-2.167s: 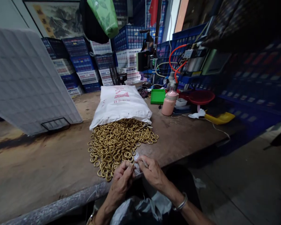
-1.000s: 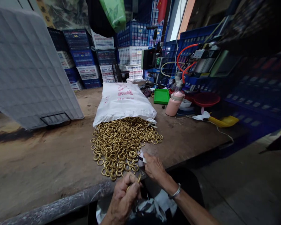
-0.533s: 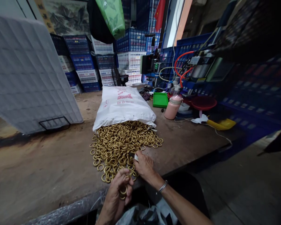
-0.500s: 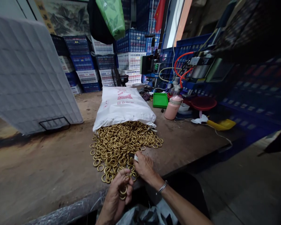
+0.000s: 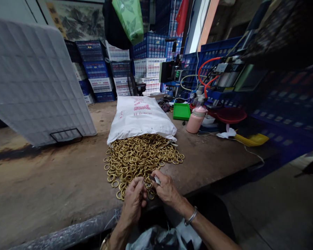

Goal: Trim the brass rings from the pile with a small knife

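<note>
A heap of brass-coloured rings [image 5: 135, 156] spills onto the table from the mouth of a white sack [image 5: 143, 116] with red print. At the heap's near edge my left hand [image 5: 134, 198] is closed, thumb and fingertips pinched together. Its curled fingers mostly hide the rings in it. Just to the right, my right hand [image 5: 168, 190] grips a small tool [image 5: 155, 179] with a dark narrow tip and a whitish body, its exact kind unclear. The tip points left toward my left fingertips, over the near rings.
A grey padded panel [image 5: 41, 83] stands on the left of the brown table [image 5: 54, 184]. Toward the back right are a green tray [image 5: 182, 111], a pink bottle [image 5: 196, 119], a red dish [image 5: 231, 115] and a yellow scoop [image 5: 253, 139]. Stacked crates [image 5: 94, 66] stand behind.
My left hand has turned and its fingers have closed, hiding rings that showed in its palm. My right hand with the tool has shifted slightly right and down. The whole view has shifted slightly.
</note>
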`<action>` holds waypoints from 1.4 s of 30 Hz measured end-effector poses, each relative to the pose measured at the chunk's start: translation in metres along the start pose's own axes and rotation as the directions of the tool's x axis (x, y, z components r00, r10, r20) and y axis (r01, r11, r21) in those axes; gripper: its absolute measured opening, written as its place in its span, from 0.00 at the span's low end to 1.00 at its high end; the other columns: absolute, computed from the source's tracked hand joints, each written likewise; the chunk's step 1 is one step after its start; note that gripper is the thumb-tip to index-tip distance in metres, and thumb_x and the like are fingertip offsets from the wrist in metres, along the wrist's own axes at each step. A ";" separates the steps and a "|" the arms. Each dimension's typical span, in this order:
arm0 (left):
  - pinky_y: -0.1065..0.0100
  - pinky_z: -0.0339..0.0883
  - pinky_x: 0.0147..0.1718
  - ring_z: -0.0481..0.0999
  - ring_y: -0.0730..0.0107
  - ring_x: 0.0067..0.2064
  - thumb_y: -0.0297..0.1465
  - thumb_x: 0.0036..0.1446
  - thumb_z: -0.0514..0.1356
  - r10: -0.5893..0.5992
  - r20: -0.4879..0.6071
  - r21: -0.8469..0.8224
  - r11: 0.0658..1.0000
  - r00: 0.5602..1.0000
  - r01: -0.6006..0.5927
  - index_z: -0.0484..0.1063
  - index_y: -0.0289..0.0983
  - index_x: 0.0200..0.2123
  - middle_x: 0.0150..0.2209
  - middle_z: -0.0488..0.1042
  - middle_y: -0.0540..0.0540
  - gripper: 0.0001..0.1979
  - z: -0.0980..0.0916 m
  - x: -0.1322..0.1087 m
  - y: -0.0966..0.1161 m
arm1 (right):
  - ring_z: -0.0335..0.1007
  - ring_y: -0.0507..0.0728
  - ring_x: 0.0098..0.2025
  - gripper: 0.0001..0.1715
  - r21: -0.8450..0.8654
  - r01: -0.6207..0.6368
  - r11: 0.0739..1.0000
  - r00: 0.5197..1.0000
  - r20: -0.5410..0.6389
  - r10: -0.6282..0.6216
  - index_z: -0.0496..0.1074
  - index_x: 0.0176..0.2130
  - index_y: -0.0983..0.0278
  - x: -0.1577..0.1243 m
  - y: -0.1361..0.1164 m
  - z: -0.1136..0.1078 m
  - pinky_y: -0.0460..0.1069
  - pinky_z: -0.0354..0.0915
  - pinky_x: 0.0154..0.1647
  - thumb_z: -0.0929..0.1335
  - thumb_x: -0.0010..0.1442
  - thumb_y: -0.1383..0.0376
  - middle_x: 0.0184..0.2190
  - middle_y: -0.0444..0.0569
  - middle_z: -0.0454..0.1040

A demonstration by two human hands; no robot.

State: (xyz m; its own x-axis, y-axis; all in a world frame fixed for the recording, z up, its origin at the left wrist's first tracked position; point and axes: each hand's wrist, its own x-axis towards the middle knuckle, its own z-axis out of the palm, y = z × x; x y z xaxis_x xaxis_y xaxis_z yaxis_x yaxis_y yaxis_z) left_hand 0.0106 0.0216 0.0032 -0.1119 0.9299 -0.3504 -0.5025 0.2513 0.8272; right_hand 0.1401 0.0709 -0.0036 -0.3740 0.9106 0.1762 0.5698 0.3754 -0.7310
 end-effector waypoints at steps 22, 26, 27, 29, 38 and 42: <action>0.79 0.43 0.12 0.54 0.84 0.14 0.45 0.48 0.57 0.001 0.129 0.229 0.973 0.992 -0.031 0.61 0.37 0.23 0.17 0.62 0.56 0.17 0.006 -0.007 0.002 | 0.57 0.49 0.24 0.15 0.315 -0.199 0.928 0.979 0.032 0.199 0.61 0.24 0.64 -0.003 -0.012 0.000 0.43 0.54 0.25 0.57 0.58 0.61 0.20 0.41 0.62; 0.78 0.44 0.12 0.54 0.83 0.14 0.46 0.47 0.58 0.025 0.106 0.232 0.971 0.994 -0.049 0.60 0.37 0.23 0.16 0.61 0.57 0.18 0.006 -0.006 0.001 | 0.58 0.50 0.25 0.08 0.008 -0.081 0.997 0.993 0.088 0.080 0.63 0.27 0.63 -0.012 -0.010 -0.003 0.44 0.52 0.27 0.57 0.52 0.71 0.21 0.43 0.65; 0.78 0.45 0.12 0.54 0.83 0.14 0.47 0.46 0.58 0.041 0.111 0.231 0.971 0.993 -0.066 0.60 0.37 0.23 0.16 0.61 0.57 0.18 0.006 -0.005 0.000 | 0.58 0.50 0.25 0.10 -0.052 -0.042 0.998 0.992 0.120 0.048 0.63 0.28 0.63 -0.014 -0.010 -0.003 0.44 0.51 0.27 0.57 0.50 0.73 0.22 0.43 0.66; 0.78 0.46 0.13 0.55 0.82 0.14 0.47 0.46 0.58 0.070 0.122 0.237 0.967 0.990 -0.097 0.60 0.38 0.23 0.16 0.61 0.57 0.18 0.005 -0.004 -0.001 | 0.59 0.51 0.25 0.14 -0.143 0.015 0.990 0.988 0.154 0.007 0.64 0.31 0.63 -0.016 -0.010 -0.003 0.45 0.51 0.28 0.57 0.44 0.76 0.23 0.44 0.67; 0.76 0.50 0.16 0.56 0.79 0.17 0.43 0.49 0.58 0.140 0.130 0.271 0.947 0.982 -0.171 0.62 0.37 0.23 0.18 0.61 0.56 0.15 0.000 -0.002 -0.005 | 0.60 0.52 0.28 0.17 -0.226 0.007 0.974 0.988 0.149 0.028 0.63 0.33 0.63 -0.015 -0.014 -0.001 0.45 0.50 0.29 0.57 0.42 0.76 0.25 0.45 0.67; 0.75 0.52 0.18 0.57 0.78 0.19 0.42 0.50 0.58 0.223 0.155 0.320 0.910 0.962 -0.263 0.63 0.37 0.21 0.17 0.60 0.55 0.15 0.002 -0.012 0.000 | 0.60 0.52 0.26 0.16 -0.246 0.000 0.969 0.981 0.190 0.048 0.63 0.34 0.63 -0.014 -0.012 -0.006 0.45 0.49 0.27 0.58 0.44 0.76 0.24 0.45 0.68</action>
State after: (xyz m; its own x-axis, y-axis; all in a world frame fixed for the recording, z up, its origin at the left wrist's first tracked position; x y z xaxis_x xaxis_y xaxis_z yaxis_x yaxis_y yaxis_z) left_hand 0.0137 0.0108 0.0082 -0.0868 0.9927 -0.0842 -0.1540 0.0701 0.9856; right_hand 0.1427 0.0546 0.0066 -0.4783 0.8781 0.0122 0.7321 0.4064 -0.5467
